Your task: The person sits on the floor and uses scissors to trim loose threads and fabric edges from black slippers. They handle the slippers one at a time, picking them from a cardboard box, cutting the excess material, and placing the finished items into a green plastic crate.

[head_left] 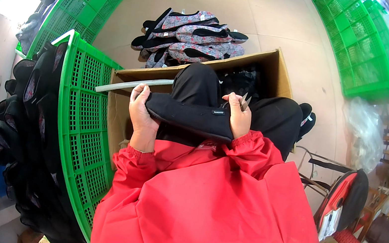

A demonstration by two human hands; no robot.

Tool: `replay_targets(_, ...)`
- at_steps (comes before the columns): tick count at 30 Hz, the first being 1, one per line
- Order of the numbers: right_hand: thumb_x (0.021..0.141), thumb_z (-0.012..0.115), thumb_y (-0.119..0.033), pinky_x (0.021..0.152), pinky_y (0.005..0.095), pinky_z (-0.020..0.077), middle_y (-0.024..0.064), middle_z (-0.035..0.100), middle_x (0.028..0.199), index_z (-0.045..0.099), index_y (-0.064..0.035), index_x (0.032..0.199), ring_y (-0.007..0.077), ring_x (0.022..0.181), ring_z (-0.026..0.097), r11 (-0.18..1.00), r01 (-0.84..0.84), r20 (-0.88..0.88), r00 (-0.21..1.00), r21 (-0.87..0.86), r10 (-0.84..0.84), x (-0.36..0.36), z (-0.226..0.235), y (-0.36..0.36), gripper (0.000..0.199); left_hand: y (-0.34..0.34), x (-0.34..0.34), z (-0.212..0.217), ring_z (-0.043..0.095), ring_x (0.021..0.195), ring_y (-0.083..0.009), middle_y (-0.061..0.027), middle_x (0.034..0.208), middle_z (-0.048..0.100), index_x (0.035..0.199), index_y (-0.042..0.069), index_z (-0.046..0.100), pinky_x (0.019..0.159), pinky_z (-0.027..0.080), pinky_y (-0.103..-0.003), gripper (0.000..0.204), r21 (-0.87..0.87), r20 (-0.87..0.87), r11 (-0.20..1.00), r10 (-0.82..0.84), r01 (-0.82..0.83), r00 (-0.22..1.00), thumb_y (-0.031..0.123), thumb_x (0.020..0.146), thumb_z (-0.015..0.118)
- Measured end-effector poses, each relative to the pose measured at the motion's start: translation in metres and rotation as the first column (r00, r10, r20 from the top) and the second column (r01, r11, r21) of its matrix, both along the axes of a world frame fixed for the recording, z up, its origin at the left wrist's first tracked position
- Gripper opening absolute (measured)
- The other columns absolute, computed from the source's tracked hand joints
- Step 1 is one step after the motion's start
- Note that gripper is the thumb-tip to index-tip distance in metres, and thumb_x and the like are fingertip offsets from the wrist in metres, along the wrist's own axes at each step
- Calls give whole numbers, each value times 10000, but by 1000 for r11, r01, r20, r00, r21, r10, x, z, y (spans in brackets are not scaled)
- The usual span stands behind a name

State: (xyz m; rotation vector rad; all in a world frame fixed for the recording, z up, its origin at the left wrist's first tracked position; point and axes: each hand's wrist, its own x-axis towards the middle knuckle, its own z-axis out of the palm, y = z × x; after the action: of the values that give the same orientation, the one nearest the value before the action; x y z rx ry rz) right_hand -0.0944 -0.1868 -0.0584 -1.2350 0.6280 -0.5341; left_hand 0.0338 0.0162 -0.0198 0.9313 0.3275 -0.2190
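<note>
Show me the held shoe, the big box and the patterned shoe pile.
Held shoe [188, 115]: head view, middle of its side.
Big box [279, 74]: head view, inner right wall.
Shoe pile [187, 34]: head view, around its middle.

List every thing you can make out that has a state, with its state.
Left hand: closed on one end of the shoe
Right hand: gripping the other end, plus a tool
Black shoe: held crosswise between both hands
Pointed metal tool: partly hidden; open or shut unclear
Cardboard box: open-topped, dark items inside
Patterned shoes: heaped on the floor
Near green crate: loaded with black shoes
</note>
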Motion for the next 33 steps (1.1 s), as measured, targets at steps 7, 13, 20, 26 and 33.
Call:
replay_targets(7,963,604,-294,693,210,397,-58,611,790,727,-38,922,39,738,502,984,-126,-179,973,129,148,-4,-49,-12,286,-1,-4,6,536,828,-80,11,913,585,996,65,589,750,464,-227,103,177,133,984,-14,-10,991,121,926,641)
replay_targets(13,980,561,-337,690,302,527,71,669,888,626,-38,1079,158,778,650,687,-101,-113,959,720,260,-4,-72,-34,322,-4,-22,36,574,1041,-162,-83,1147,570,1296,5,445,932,467,-300,363,-34,236,938,-329,346,914,75,960,562)
replay_targets(20,999,511,-277,743,380,557,123,672,923,585,-37,1007,258,789,664,453,-142,55,978,880,200,-10,-89,-44,251,-14,-25,36,607,1052,-177,-122,1169,610,1273,-56,480,952,484,-300,458,53,261,935,-352,351,899,-104,842,628)
replay_targets(26,995,513,-250,765,399,558,123,671,864,598,-41,932,270,770,660,379,-95,59,993,921,105,-17,-92,-52,234,-26,-33,26,625,943,-137,-90,1033,637,1151,-45,522,860,524,-271,344,223,308,958,-243,178,920,-102,835,643)
replay_targets(33,994,511,-288,576,306,513,59,668,843,595,-77,918,180,699,638,417,-239,87,932,877,351,-5,-85,-36,240,-4,-30,57,646,921,-258,-156,1009,646,1121,-27,581,814,517,-354,495,829,335,550,-634,102,697,202,732,784)
